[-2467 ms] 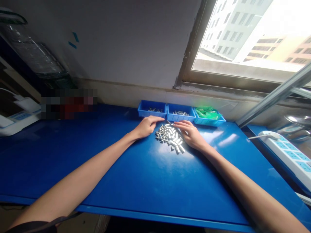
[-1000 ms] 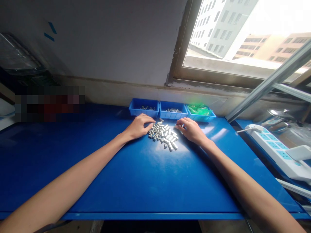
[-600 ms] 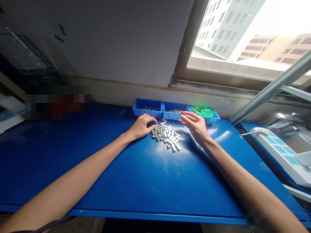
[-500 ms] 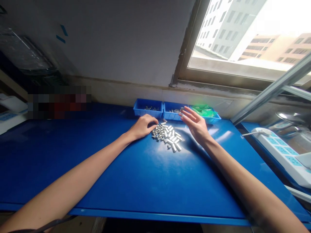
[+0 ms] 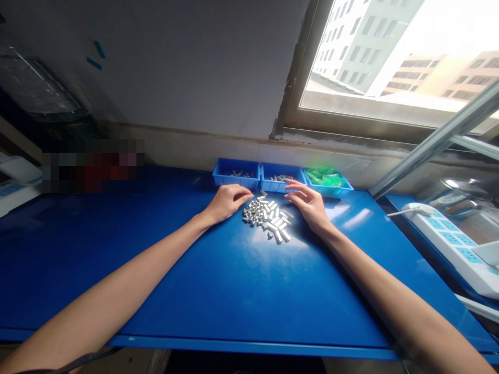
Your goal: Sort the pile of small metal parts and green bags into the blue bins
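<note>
A pile of small metal parts lies on the blue table [image 5: 218,285]. Short silvery screw-like pieces [image 5: 255,212] make up its left side, and longer shiny metal cylinders [image 5: 277,223] its right. At the pile's upper left edge is my left hand [image 5: 227,202], thumb and forefinger tips brought together; whatever may be between them is too small to make out. My right hand [image 5: 311,208] hovers at the pile's right, fingers apart and holding nothing visible, close to the middle blue bin [image 5: 278,185].
Along the wall stand the left blue bin [image 5: 234,180] with small metal pieces and the right blue bin [image 5: 343,192] with a green plastic bag [image 5: 325,176]. A white power strip [image 5: 448,244] and a metal frame bar [image 5: 429,140] are at the right.
My right hand has come down from over the middle bin toward the pile, its fingers still apart. My left thumb and forefinger have drawn together at the pile's edge.
</note>
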Tool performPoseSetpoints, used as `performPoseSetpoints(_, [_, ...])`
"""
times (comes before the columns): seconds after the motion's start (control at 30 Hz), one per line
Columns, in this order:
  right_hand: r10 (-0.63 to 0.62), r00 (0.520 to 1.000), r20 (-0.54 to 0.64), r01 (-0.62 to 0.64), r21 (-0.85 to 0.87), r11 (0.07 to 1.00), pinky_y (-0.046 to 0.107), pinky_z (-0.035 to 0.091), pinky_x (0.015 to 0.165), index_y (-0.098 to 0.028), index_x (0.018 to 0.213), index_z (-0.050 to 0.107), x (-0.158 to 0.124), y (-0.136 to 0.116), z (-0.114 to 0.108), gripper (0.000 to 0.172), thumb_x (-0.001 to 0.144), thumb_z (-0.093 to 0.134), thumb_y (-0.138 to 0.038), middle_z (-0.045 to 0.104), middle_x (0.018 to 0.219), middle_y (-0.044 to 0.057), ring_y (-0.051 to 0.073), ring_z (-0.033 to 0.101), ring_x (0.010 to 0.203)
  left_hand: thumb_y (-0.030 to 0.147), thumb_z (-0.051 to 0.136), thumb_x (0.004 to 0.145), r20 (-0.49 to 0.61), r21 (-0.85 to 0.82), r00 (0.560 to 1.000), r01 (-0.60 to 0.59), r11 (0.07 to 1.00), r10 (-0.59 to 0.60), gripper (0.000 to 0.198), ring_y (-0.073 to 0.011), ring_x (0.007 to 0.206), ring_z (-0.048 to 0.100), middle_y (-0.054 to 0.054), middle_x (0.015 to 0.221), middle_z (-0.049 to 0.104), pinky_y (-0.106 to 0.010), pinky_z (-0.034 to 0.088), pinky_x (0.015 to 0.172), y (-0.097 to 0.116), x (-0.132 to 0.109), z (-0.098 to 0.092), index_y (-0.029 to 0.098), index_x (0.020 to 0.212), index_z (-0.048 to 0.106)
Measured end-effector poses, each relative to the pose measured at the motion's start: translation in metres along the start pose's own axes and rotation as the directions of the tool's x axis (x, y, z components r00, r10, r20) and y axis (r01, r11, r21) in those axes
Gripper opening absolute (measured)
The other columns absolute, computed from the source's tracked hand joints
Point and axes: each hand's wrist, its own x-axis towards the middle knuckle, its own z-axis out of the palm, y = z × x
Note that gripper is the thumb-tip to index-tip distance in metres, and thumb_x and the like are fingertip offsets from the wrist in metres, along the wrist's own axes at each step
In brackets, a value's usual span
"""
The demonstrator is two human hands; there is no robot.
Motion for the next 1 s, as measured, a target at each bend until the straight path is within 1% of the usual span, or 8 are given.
performPoseSetpoints(0.2, [-0.132, 0.991, 0.011, 0.132, -0.165, 0.977, 0.041, 0.062, 0.089, -0.023, 0.102, 0.079, -0.005, -0.004, 0.003, 0.018, 0.09, 0.072, -0.034, 0.066, 0.146, 0.012, 0.022, 0.074, 0.095, 0.049, 0.077, 0.091, -0.115, -0.189, 0.983, 0.121, 0.974, -0.144, 0.03, -0.025, 0.087, 0.078, -0.007, 0.095, 0.083, -0.035, 0.061, 0.084, 0.0, -0.001, -0.002, 0.019, 0.092, 0.082])
performPoseSetpoints(0.33, [-0.241, 0.967, 0.077, 0.253, -0.307, 0.918, 0.04, 0.06, 0.089, -0.023, 0.103, 0.08, -0.007, -0.003, 0.006, 0.018, 0.094, 0.066, -0.031, 0.078, 0.122, 0.01, 0.024, 0.074, 0.098, 0.053, 0.087, 0.08, -0.135, -0.332, 0.965, 0.168, 0.928, -0.223, 0.037, -0.0263, 0.087, 0.078, -0.009, 0.094, 0.083, -0.038, 0.062, 0.085, -0.005, 0.0, -0.002, 0.017, 0.09, 0.08])
performPoseSetpoints(0.43, [-0.208, 0.966, 0.156, 0.252, -0.367, 0.896, 0.042, 0.059, 0.092, -0.023, 0.111, 0.079, -0.005, 0.0, 0.008, 0.023, 0.098, 0.064, -0.034, 0.081, 0.111, 0.008, 0.025, 0.074, 0.099, 0.054, 0.09, 0.077, -0.14, -0.419, 0.956, 0.178, 0.89, -0.257, 0.041, -0.0267, 0.085, 0.079, -0.01, 0.093, 0.082, -0.038, 0.063, 0.084, -0.007, 0.003, -0.002, 0.016, 0.089, 0.079])
performPoseSetpoints(0.63, [-0.196, 0.902, 0.384, 0.38, -0.493, 0.783, 0.048, 0.046, 0.114, -0.027, 0.132, 0.075, -0.003, -0.002, 0.013, 0.039, 0.11, 0.047, -0.044, 0.074, 0.135, 0.008, 0.029, 0.063, 0.127, 0.051, 0.095, 0.072, -0.236, -0.633, 0.887, 0.17, 0.756, -0.397, 0.045, -0.0273, 0.091, 0.079, -0.011, 0.092, 0.082, -0.039, 0.061, 0.092, -0.009, 0.009, -0.002, 0.014, 0.093, 0.081])
performPoseSetpoints(0.73, [-0.106, 0.895, 0.434, 0.372, -0.592, 0.715, 0.053, 0.041, 0.116, -0.028, 0.147, 0.066, -0.005, -0.006, 0.016, 0.047, 0.113, 0.038, -0.045, 0.066, 0.149, 0.009, 0.031, 0.056, 0.132, 0.044, 0.096, 0.072, -0.19, -0.775, 0.868, 0.154, 0.613, -0.458, 0.047, -0.0262, 0.106, 0.078, -0.012, 0.104, 0.083, -0.039, 0.059, 0.101, -0.008, 0.009, -0.003, 0.015, 0.106, 0.082])
performPoseSetpoints(0.83, [-0.035, 0.898, 0.439, 0.356, -0.677, 0.644, 0.056, 0.039, 0.114, -0.032, 0.155, 0.059, -0.007, -0.008, 0.019, 0.051, 0.113, 0.035, -0.048, 0.06, 0.154, 0.009, 0.033, 0.051, 0.135, 0.04, 0.096, 0.074, -0.126, -0.849, 0.878, 0.146, 0.508, -0.462, 0.053, -0.0253, 0.115, 0.076, -0.012, 0.113, 0.082, -0.039, 0.056, 0.107, -0.003, 0.009, -0.006, 0.017, 0.118, 0.08])
performPoseSetpoints(0.9, [-0.014, 0.903, 0.429, 0.348, -0.714, 0.607, 0.057, 0.038, 0.112, -0.035, 0.155, 0.058, -0.007, -0.009, 0.021, 0.051, 0.113, 0.035, -0.05, 0.06, 0.152, 0.01, 0.034, 0.049, 0.134, 0.04, 0.095, 0.075, -0.104, -0.848, 0.887, 0.157, 0.507, -0.449, 0.054, -0.0254, 0.114, 0.076, -0.013, 0.119, 0.081, -0.039, 0.057, 0.105, 0.0, 0.008, -0.007, 0.018, 0.122, 0.079])
performPoseSetpoints(1.0, [-0.01, 0.917, 0.4, 0.327, -0.734, 0.596, 0.057, 0.039, 0.109, -0.037, 0.154, 0.06, -0.006, -0.008, 0.023, 0.05, 0.113, 0.035, -0.051, 0.064, 0.147, 0.009, 0.035, 0.05, 0.129, 0.044, 0.091, 0.079, -0.091, -0.789, 0.899, 0.198, 0.582, -0.429, 0.05, -0.0244, 0.102, 0.078, -0.013, 0.122, 0.079, -0.037, 0.06, 0.096, 0.002, 0.006, -0.007, 0.018, 0.12, 0.08])
